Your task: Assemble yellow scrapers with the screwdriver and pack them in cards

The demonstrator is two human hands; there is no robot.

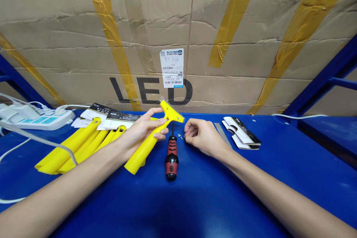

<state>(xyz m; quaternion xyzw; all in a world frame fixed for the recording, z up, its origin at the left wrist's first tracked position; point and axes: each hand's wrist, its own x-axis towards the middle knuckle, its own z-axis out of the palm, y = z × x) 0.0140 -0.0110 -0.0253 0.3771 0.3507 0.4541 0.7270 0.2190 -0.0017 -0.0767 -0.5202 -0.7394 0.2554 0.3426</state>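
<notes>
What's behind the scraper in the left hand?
Behind the yellow scraper in the left hand, the screwdriver shows except its tip, which the scraper covers. A yellow piece also peeks out; the rest is hidden, so I can't identify it.

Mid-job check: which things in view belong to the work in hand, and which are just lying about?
Likely part of it:
yellow scraper, in the left grip
screwdriver
tiny metal pieces, perhaps screws
flat metal strip
yellow handles

Probably just lying about:
power strip
folded card packet
cardboard box
</notes>
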